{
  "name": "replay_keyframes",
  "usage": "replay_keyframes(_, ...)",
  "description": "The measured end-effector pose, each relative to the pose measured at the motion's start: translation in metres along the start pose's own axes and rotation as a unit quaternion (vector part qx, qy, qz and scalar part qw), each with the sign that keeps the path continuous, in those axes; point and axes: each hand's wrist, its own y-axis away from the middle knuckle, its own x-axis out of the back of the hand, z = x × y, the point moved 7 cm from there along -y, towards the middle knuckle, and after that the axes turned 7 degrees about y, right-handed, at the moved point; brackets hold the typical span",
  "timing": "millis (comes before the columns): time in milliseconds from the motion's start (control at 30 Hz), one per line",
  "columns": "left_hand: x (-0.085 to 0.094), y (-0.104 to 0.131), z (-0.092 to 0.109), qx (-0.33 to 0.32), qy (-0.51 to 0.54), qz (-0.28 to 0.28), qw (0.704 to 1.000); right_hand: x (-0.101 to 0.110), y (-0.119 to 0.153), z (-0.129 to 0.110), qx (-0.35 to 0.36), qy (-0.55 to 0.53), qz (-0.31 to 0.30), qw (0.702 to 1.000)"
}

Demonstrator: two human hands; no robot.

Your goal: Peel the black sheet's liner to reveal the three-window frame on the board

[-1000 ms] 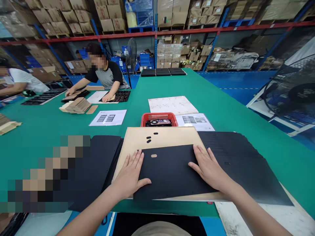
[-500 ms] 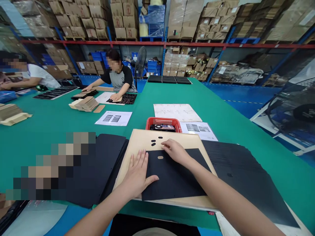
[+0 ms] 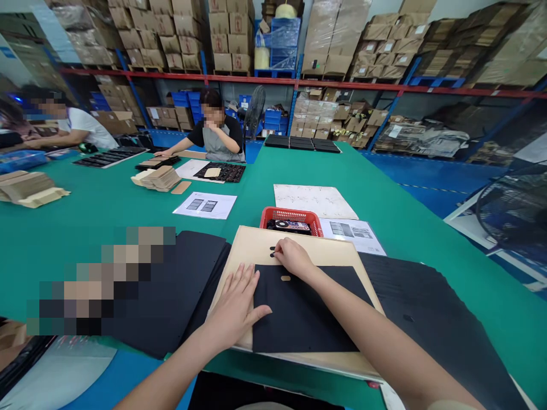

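A black sheet (image 3: 307,319) with a small oval cut-out lies on a cream board (image 3: 252,242). My left hand (image 3: 237,304) rests flat on the sheet's left edge, fingers stretched and thumb apart, partly over the bare board. Above the sheet's top edge, my right hand (image 3: 294,257) is pinched, its fingertips on a small black oval piece (image 3: 272,255). Another black oval (image 3: 272,247) lies just beyond it. My right hand covers the board beside these pieces, so anything under it is hidden.
A red basket (image 3: 267,216) holding a dark printed item stands behind the board. Stacked black sheets (image 3: 200,250) lie left, and a large black sheet (image 3: 427,296) right. Printed papers (image 3: 205,205) and a white board (image 3: 314,199) are farther back. A co-worker (image 3: 217,131) sits across the table.
My right hand has moved left from the sheet's top edge to the small ovals and its fingertips have closed there. The co-worker's hand has risen from the parts toward the face.
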Motion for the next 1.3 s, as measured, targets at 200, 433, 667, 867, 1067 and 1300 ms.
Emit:
replay_keyframes(200,0.009,-0.009,-0.006,-0.004,0.061,0.068,0.996,0.006,0.020,-0.010,0.030,-0.097,0.006,0.995)
replay_keyframes(433,0.020,-0.030,0.016,-0.047,0.192,0.103,0.975,0.013,0.066,-0.012,0.050,-0.300,-0.030,0.952)
replay_keyframes(667,0.015,-0.042,0.037,-0.052,0.246,0.062,0.966,0.017,0.085,0.014,-0.028,-0.410,-0.017,0.912)
replay_keyframes(867,0.006,-0.047,0.032,-0.058,0.212,0.048,0.974,0.019,0.089,0.017,-0.018,-0.347,-0.013,0.937)
replay_keyframes(1067,-0.025,-0.033,0.012,-0.159,0.031,-0.043,0.986,0.029,0.089,0.039,-0.091,-0.208,0.002,0.974)
replay_keyframes(1300,-0.031,-0.011,0.024,-0.169,-0.068,-0.020,0.983,-0.013,0.087,0.029,-0.177,-0.376,-0.182,0.891)
